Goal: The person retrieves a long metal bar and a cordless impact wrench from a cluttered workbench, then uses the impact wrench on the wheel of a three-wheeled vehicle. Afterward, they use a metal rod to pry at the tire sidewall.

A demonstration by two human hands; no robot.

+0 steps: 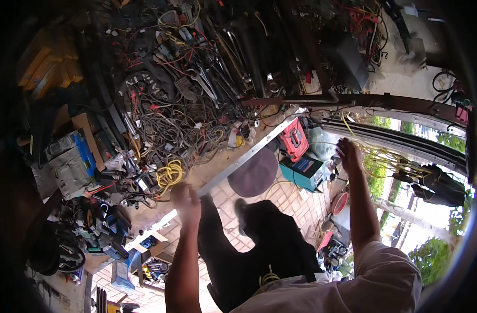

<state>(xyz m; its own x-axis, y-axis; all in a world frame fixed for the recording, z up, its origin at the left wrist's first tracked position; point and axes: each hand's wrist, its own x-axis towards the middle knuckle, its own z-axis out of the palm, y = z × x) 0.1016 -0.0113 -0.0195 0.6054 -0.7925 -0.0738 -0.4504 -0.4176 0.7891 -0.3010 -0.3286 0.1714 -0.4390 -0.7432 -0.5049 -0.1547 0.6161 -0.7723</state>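
Observation:
My left hand [186, 202] is smeared by motion at the workbench's front edge, so its fingers cannot be made out. Just beyond it lies a coil of yellow cable [169, 173], and I see no clear contact between them. Out to the right, my right hand [348, 155] is raised, its fingers bent and partly spread, with nothing plainly held. Thin yellow cables [376, 159] hang close beside that hand. Left of it are a red plastic case [294, 140] and a teal box [304, 171].
Tangled wires [189, 117] and wrenches [204, 86] cover the bench, which has a metal edge strip [243, 156]. A round dark stool seat [253, 173] stands below it on the brick floor [223, 214]. Grey pouches [71, 169] sit at the left. A dark bag [442, 188] hangs at the right.

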